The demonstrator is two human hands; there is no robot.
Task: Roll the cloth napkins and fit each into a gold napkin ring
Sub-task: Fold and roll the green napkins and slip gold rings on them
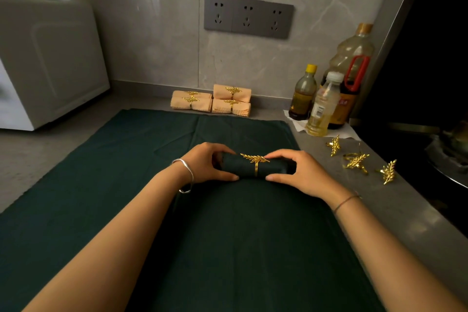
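hard to separate from the dark green cloth (101,185), ends hidden inside the fingers: one rolled green napkin (238,166), banded between both hands by one gold ring (255,159). beyond the fingertips, four peach rolls (211,102), each ringed; right of the right fingers, three loose rings (355,161), maybe four, overlapping. left hand (205,163) and right hand (301,172) curled round the roll's ends, thumbs nearest, clamped on it

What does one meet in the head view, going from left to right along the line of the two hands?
Left hand → gold napkin ring around the rolled green napkin → right hand → loose gold rings on the grey counter.
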